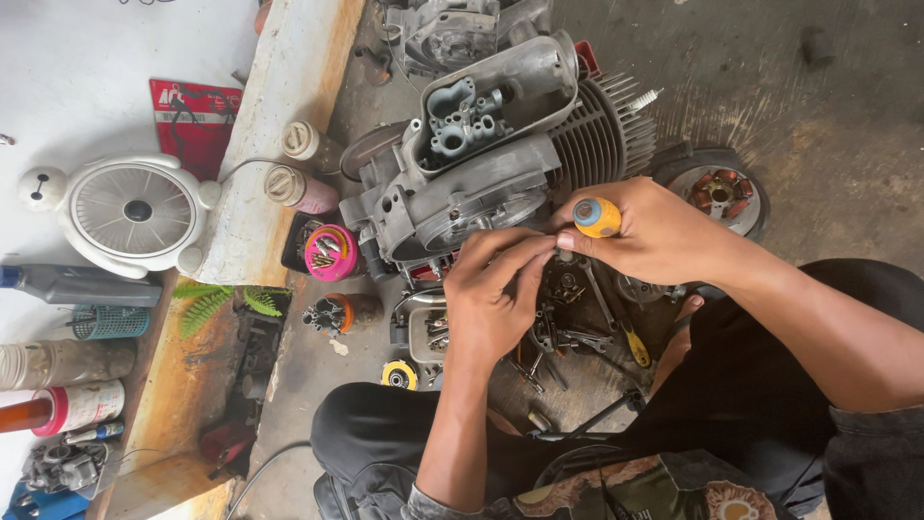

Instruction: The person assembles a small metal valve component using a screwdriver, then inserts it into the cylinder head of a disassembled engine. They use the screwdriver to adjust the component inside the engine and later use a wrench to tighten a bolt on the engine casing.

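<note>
Nearest us, our left hand (493, 294) pinches the shaft while our right hand (645, 231) grips the screwdriver (597, 217), seemingly seating its tip against the engine (481, 164) just beyond; next needs steady alignment.

Engine (481, 154) is dull grey all over, fins darker. Screwdriver (598, 217) handle is yellow-orange with a blue cap. Fan (135, 210) is white. There's a hot pink tub (331, 253), a red card (195, 120) with black print, a green fern (226, 300), and a teal mesh basket (110, 322). Floor (828, 125) is grimy grey-brown, trousers (385, 438) black.
</note>
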